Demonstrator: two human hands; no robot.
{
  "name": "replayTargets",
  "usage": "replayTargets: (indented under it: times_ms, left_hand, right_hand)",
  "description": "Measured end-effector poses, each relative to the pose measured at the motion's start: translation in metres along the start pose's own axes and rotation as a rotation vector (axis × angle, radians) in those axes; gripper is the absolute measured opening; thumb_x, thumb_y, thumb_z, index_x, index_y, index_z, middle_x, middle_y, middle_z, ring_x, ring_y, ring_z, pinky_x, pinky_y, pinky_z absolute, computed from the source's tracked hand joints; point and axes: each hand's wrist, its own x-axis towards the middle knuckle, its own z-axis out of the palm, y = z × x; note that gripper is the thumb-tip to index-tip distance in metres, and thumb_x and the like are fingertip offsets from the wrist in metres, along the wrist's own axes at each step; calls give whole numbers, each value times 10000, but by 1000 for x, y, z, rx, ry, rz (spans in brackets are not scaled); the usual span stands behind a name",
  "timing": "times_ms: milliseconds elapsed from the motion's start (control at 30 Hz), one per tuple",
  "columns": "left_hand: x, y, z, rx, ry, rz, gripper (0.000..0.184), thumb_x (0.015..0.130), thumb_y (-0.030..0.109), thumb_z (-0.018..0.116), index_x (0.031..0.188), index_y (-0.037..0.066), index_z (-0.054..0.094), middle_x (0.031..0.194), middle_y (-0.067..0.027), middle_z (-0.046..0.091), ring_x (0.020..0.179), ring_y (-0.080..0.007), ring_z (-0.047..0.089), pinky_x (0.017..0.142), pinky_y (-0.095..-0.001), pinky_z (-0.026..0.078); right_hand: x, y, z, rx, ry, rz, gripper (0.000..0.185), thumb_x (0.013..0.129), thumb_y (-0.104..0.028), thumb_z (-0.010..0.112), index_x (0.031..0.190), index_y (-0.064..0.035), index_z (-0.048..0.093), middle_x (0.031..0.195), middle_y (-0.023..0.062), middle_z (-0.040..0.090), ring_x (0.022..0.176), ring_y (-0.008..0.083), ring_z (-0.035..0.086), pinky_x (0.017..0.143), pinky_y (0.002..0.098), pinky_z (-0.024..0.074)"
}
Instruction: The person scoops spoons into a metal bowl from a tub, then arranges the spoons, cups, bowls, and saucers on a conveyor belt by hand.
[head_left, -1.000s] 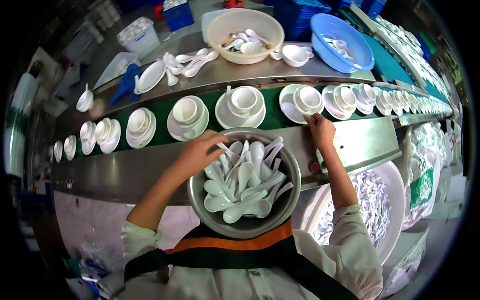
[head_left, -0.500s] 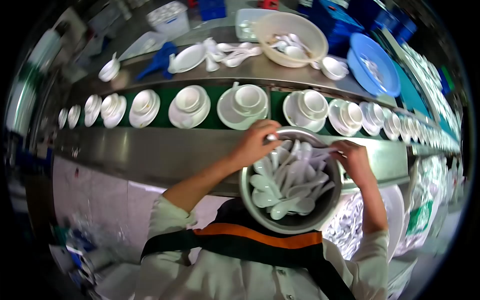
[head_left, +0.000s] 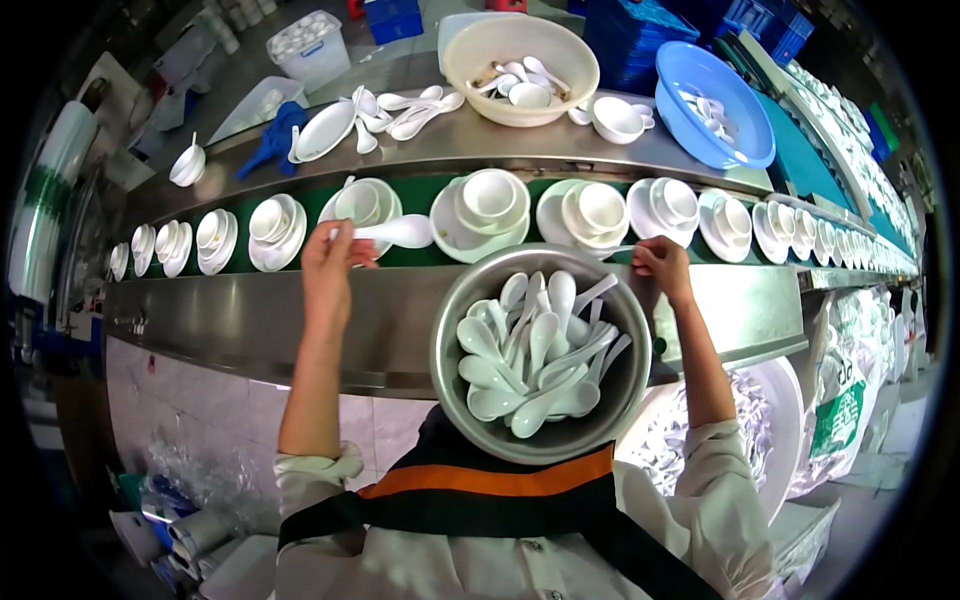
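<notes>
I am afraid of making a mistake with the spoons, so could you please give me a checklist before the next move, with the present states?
1. Spoon gripped in left hand: ok.
2. Left hand free to take another: not ok, it holds that spoon.
3. Right hand holding a spoon: cannot tell, fingers curled.
4. Metal bowl stocked: ok, many spoons inside.
5. Nearest cups open side up: ok.

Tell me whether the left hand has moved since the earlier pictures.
Yes. Judged against the beige basin, the left hand has moved left, away from the steel bowl, holding a white spoon.
</notes>
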Motion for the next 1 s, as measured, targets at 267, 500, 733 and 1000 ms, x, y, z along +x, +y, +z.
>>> replayTargets:
  times_ms: [267, 500, 733, 1000]
  left_hand:
    - [48, -51, -139, -139, 470, 41, 139, 827, 49, 578, 931, -17, 512, 798, -165, 615, 654, -216, 628, 543, -285, 514]
    - [76, -51, -205, 130, 553, -60, 251, 785, -19, 546, 1020, -46, 462, 792, -156, 618, 633, -176, 625, 418, -235, 440]
    - [88, -50, -258, 144, 685, 42, 240, 777, -14, 535, 1001, -27, 450, 795, -153, 620, 654, -171, 624, 428, -239, 420]
    - [110, -65, -277, 884, 782, 62, 251, 721, 112, 596, 949, 35, 523, 788, -143, 642, 712, -306, 620, 642, -382, 480]
  right_hand:
    - [42, -16, 57, -702, -171, -716, 288, 635, -178, 721, 881, -51, 642, 918, 149, 615, 902, 302, 556, 789, 368, 443]
    - [21, -235, 220, -897, -407, -922, 282, 703, -153, 673, 952, -32, 619, 876, 122, 622, 803, 305, 595, 727, 359, 476]
    - [-1, -228, 570, -1453, -283, -1640, 93, 729, -152, 562, 744, -103, 639, 852, 63, 614, 902, 212, 542, 825, 353, 380]
    - [18, -267, 562, -628, -344, -1479, 90, 707, -184, 604, 723, -96, 597, 731, 69, 600, 758, 241, 592, 665, 360, 465]
